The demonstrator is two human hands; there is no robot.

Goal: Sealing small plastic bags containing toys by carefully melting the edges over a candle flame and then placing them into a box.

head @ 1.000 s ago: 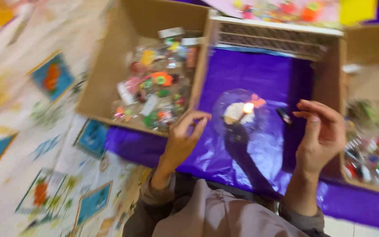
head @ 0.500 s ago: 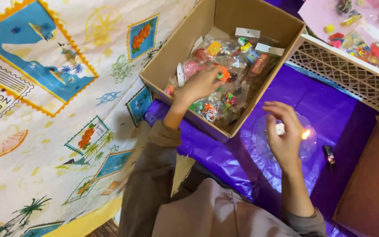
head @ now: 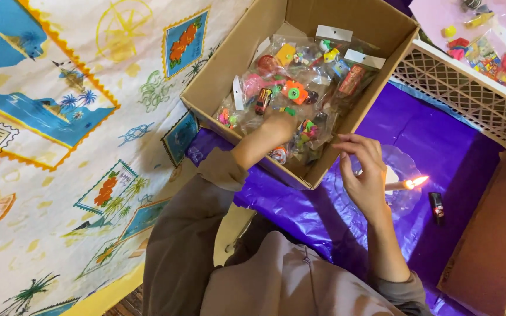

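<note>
Purple plastic sheeting [head: 440, 134] covers the surface beside a printed cloth [head: 60, 117]. Left hand [head: 279, 126] reaches into an open cardboard box [head: 218, 88] of small bagged toys [head: 300, 88]; its grip is hidden. Right hand [head: 364, 175], fingers loosely curled, hovers near a lit candle [head: 405, 184] and a small lighter [head: 436, 206].

A cream cloth [head: 60, 146] printed with stamp-like seaside pictures covers the floor at left; a shiny purple sheet [head: 440, 134] lies at right, beside a white lattice crate [head: 464, 88]
</note>
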